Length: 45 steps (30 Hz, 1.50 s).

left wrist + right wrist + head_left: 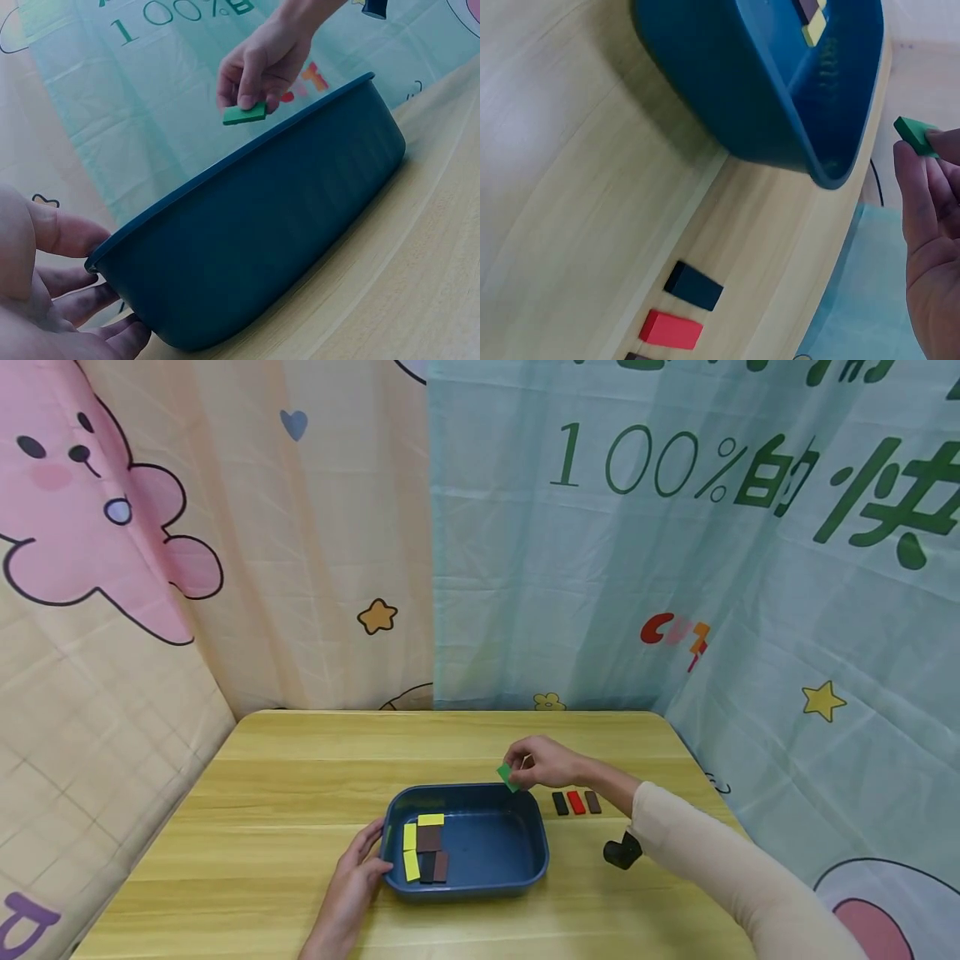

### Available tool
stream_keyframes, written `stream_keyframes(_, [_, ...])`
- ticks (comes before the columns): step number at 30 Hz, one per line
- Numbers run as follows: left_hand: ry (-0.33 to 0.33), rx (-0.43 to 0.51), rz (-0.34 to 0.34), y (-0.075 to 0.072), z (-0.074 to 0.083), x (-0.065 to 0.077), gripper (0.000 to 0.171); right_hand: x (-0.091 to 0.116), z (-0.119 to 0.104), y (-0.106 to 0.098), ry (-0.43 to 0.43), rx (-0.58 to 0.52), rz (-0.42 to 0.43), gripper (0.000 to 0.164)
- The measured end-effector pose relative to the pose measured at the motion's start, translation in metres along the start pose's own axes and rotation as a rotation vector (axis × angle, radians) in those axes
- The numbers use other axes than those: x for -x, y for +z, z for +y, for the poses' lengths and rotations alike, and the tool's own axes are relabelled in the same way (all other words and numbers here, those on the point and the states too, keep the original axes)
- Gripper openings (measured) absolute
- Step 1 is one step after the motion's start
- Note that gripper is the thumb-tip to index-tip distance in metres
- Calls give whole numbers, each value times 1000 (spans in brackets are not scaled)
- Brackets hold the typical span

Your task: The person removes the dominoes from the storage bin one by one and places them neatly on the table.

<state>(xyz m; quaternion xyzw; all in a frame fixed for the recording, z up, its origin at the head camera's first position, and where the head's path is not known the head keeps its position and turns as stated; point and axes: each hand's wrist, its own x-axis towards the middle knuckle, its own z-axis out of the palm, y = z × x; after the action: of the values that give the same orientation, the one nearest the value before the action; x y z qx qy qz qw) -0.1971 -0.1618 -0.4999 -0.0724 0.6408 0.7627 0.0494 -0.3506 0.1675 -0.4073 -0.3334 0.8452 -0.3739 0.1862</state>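
Note:
A blue plastic basin (491, 890) stands on the table. My left hand (356, 870) grips its left side, thumb at the rim and fingers against the outer wall. Above the basin's far right corner, my right hand (549, 763) pinches a flat green block (244, 114) between thumb and fingertips. Inside the basin, at its left end, lie several flat blocks: yellow ones (410, 837) along the edge, with brown (429, 838) and black (427, 867) ones beside them.
Right of the basin, a black block (694, 285), a red block (671, 329) and a brown block (593, 802) lie in a row on the wooden table (300, 752). A black device (622, 852) shows by the right sleeve. Printed curtains (510, 568) hang behind the table.

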Motion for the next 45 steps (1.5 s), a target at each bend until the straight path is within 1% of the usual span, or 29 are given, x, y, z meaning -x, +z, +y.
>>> stream_keyframes(4, [-11,-4,7,0,1,1,67,5,8,-4,19,-20,13,15])
stream_keyframes(7, [-11,1,3,0,2,1,68,10,13,-5,13,-31,20,15])
stream_keyframes(8, [-11,2,2,0,2,2,68,13,9,-5,13,-37,22,14])
stream_keyframes(11, [-12,3,2,0,2,2,68,16,12,-5,17,-48,33,16])
stream_keyframes(14, [-14,-3,5,1,1,2,68,20,16,-6,44,-45,50,16])
stream_keyframes(15, [-14,-3,5,1,1,1,68,19,23,-6,54,-38,56,16])
stream_keyframes(18, [-9,-5,1,0,1,1,68,25,29,-8,81,-26,84,17])
stream_keyframes(25, [-9,1,1,0,2,1,69,34,45,-11,133,-69,155,18])
stream_keyframes(28, [-8,-4,-4,0,2,1,69,38,52,-14,157,-77,171,19])
stream_keyframes(35, [-17,-7,6,1,1,0,68,50,64,-19,234,-79,207,17])
stream_keyframes(41, [-10,0,-5,0,0,1,68,63,79,-24,273,-136,245,16])
stream_keyframes(45, [-5,6,-9,-1,0,1,68,73,87,-26,279,-162,261,19])
